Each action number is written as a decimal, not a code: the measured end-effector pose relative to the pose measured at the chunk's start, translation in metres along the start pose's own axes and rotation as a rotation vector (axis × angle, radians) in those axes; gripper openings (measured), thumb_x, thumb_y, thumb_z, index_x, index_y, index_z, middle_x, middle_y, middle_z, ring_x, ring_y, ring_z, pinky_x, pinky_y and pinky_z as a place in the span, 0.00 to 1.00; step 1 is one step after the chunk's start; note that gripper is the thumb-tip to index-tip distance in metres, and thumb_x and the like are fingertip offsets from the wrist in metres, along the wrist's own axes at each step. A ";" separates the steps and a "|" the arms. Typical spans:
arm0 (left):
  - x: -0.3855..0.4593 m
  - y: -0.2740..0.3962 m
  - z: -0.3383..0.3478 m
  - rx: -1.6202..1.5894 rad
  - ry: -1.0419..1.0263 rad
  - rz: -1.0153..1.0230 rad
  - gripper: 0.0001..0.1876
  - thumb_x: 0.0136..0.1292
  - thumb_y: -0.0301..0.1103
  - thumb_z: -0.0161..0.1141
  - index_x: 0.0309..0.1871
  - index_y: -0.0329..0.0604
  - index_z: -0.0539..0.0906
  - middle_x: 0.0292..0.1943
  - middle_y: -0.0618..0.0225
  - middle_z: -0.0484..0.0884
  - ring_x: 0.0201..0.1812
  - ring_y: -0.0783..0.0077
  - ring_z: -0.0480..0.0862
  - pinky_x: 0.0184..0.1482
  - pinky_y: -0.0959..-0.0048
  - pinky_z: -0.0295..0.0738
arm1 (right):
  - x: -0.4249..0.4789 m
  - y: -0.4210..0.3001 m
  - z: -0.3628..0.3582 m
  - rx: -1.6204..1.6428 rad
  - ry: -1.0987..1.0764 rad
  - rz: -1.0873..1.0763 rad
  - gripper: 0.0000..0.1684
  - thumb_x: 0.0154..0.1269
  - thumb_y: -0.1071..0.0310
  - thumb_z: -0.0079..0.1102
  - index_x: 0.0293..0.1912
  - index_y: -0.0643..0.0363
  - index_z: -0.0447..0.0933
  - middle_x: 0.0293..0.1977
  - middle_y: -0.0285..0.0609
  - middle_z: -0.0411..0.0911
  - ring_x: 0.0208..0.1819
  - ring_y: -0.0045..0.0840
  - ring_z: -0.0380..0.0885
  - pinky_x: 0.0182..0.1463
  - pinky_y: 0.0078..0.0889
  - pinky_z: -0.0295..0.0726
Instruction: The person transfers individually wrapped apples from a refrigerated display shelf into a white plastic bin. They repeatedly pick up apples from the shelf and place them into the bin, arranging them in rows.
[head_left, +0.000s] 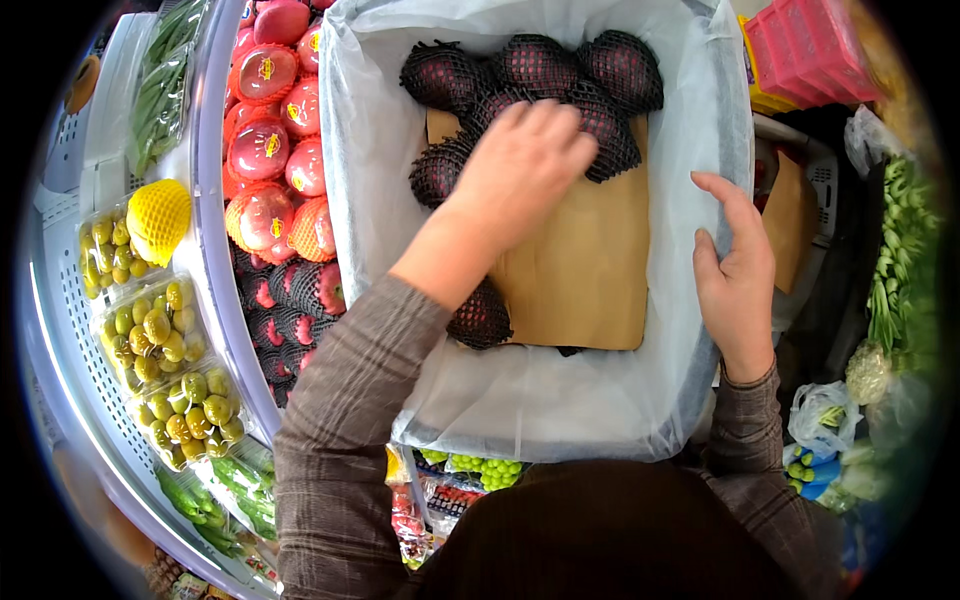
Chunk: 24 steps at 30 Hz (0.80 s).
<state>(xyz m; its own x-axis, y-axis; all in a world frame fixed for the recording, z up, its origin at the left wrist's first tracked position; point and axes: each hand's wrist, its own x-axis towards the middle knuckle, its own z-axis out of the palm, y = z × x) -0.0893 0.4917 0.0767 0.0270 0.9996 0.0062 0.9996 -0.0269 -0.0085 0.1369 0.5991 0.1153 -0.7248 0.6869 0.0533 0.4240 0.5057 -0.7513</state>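
Dark red round fruits in black foam nets (622, 71) lie at the far end of a deep bin lined with thin white sheeting (517, 405). My left hand (525, 161) is over this group, fingers curled down on or just above a netted fruit (607, 135); motion blur hides whether it grips one. Another netted fruit (480, 319) sits nearer me, partly behind my left forearm. A flat brown cardboard sheet (585, 262) lies in the bin under the fruits. At the bin's right rim is my right hand (739, 270), thumb and forefinger apart, holding nothing.
Left of the bin, a display holds glossy red fruits in orange nets (259, 150) and black-netted red fruits (300, 300). Beyond its rail sit packed green olive-like fruits (169, 330) and a yellow-netted fruit (159, 221). A pink crate (810, 52) and leafy greens (896, 247) stand right.
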 end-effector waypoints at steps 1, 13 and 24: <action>0.010 0.003 0.008 0.029 0.130 0.086 0.19 0.62 0.33 0.57 0.57 0.44 0.77 0.58 0.59 0.77 0.64 0.58 0.74 0.67 0.57 0.68 | 0.000 0.000 -0.001 -0.019 -0.001 -0.005 0.30 0.57 0.86 0.52 0.60 0.57 0.74 0.54 0.49 0.78 0.58 0.43 0.77 0.62 0.35 0.74; 0.018 0.023 0.047 0.194 0.210 0.127 0.20 0.62 0.35 0.56 0.57 0.47 0.78 0.56 0.62 0.75 0.59 0.59 0.74 0.71 0.54 0.64 | -0.001 -0.003 -0.009 -0.019 -0.014 0.064 0.31 0.58 0.84 0.52 0.61 0.53 0.74 0.50 0.52 0.77 0.48 0.46 0.79 0.52 0.37 0.78; 0.012 0.029 0.010 -0.107 0.140 -0.055 0.26 0.48 0.34 0.68 0.55 0.48 0.77 0.54 0.60 0.76 0.55 0.54 0.75 0.63 0.58 0.71 | 0.005 -0.018 -0.011 -0.019 -0.021 0.091 0.32 0.55 0.85 0.53 0.60 0.52 0.74 0.43 0.52 0.75 0.36 0.46 0.77 0.43 0.43 0.78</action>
<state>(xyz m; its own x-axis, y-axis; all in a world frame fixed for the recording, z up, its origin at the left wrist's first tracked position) -0.0598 0.5030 0.0661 -0.0339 0.9891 0.1431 0.9946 0.0193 0.1018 0.1316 0.5988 0.1364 -0.6936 0.7197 -0.0286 0.4990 0.4515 -0.7397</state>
